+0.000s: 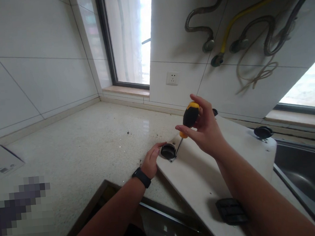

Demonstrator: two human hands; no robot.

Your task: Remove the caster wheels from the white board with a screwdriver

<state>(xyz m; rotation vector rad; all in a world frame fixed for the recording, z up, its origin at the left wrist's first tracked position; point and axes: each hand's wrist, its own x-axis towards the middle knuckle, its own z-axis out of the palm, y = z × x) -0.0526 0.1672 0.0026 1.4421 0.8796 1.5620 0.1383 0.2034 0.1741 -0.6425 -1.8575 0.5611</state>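
My right hand (208, 133) is closed around the yellow and black handle of a screwdriver (190, 115). The shaft slants down to the metal mounting plate of a black caster wheel (168, 151), and its tip is beside the wheel. My left hand (150, 162), with a black watch on the wrist, grips that caster at the corner of a white board (189, 170). Another caster (263, 132) stands at the board's far right corner. A dark, ridged plastic piece (232, 211) lies on the board near my right forearm, which partly covers it.
The board lies on a speckled countertop (93, 138), with a steel sink (303, 178) at the right. Small dark bits (128, 132) are scattered on the counter. A white box (1, 157) is at the left. Hoses and a yellow pipe (242, 13) hang on the tiled wall.
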